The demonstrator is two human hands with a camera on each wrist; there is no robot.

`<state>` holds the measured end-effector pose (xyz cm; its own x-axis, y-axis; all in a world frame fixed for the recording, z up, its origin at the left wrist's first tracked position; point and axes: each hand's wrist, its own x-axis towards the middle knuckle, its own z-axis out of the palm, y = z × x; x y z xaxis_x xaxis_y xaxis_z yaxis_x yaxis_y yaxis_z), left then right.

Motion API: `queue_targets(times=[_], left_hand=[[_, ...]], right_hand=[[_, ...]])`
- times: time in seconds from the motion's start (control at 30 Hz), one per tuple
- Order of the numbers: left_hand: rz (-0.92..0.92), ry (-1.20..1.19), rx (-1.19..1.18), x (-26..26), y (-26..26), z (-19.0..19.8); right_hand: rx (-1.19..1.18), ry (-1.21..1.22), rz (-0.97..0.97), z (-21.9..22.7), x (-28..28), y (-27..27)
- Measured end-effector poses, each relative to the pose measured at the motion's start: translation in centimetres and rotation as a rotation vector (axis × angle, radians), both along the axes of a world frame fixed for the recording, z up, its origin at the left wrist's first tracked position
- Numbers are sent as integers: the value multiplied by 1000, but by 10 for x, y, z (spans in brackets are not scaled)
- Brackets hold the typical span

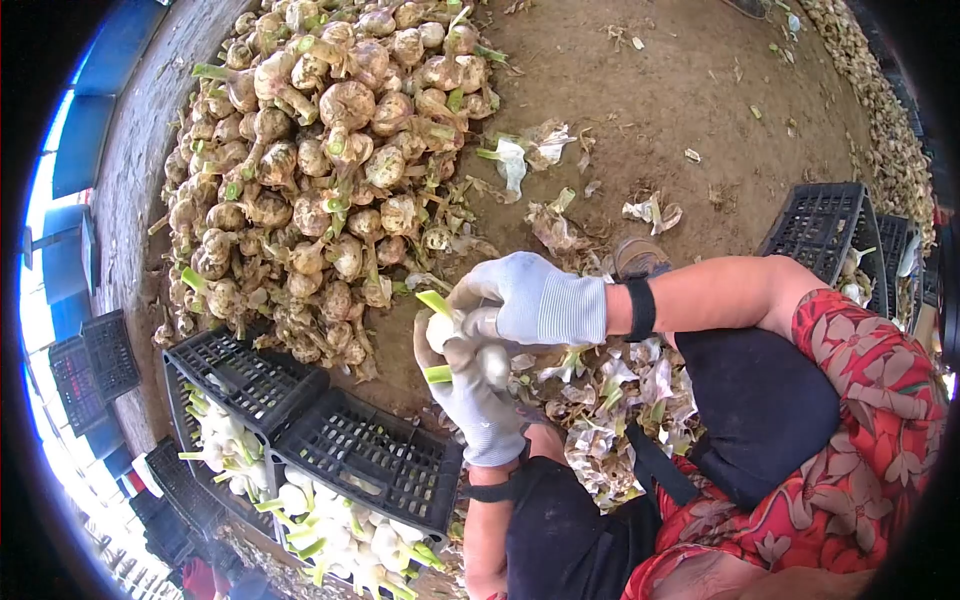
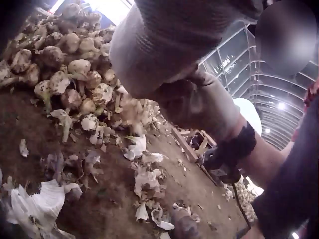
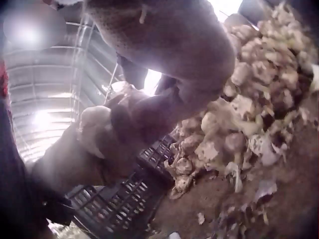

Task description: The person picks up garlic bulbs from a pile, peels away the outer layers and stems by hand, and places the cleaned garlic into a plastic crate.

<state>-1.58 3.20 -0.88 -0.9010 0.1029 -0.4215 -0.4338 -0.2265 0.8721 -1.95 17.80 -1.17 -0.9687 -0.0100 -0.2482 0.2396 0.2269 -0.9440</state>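
Garlic bulb point(image 1: 441, 331), pale with a green stalk point(image 1: 434, 303), sits grasped between the curled fingers of the left hand point(image 1: 475, 405) and right hand point(image 1: 530, 295). Probably light, firm and easily bruised, it suits a gentle hold round its body.

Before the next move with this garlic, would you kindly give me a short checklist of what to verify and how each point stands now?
1. Hands covered: ok, the left hand and right hand wear light gloves.
2. Garlic bulb secure: ok, it sits between the fingers of both hands.
3. Bulb fully peeled: cannot tell, fingers hide part of it.
4. Crate nearby: ok, a black crate holding white garlic stands beside the left forearm.
5. Unpeeled supply: ok, a large heap lies beyond the hands.
6. Ground free of scraps: not ok, loose skins are scattered about.
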Motion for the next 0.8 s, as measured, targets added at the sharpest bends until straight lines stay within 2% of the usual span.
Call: queue_targets(times=[0.03,0.13,0.23,0.37,0.43,0.57,0.63,0.67,0.73,0.8], left_hand=[[-9,2,1,0,-2,-5],[-93,-36,-33,1,-12,-11],[-39,-51,-17,3,-12,-15],[-64,-84,36,1,-9,-11],[-82,-109,32,-2,-12,-12],[-219,-215,222,-10,-22,-5],[-264,-223,347,-11,-30,-16],[-286,-227,409,-11,-33,-16],[-308,-334,208,-1,-35,-3],[-629,-367,262,-5,-28,3]], right_hand=[[41,83,-37,-3,2,-4],[211,119,-41,-16,1,-11],[254,139,-67,-27,-3,-16],[240,5,-51,-32,-13,-19],[303,97,-1,-34,-13,-17],[391,252,119,-30,-17,-8],[411,384,163,-42,-21,-7],[428,364,187,-44,-24,-4],[466,325,238,-47,-32,3],[443,205,216,-50,-39,16]])
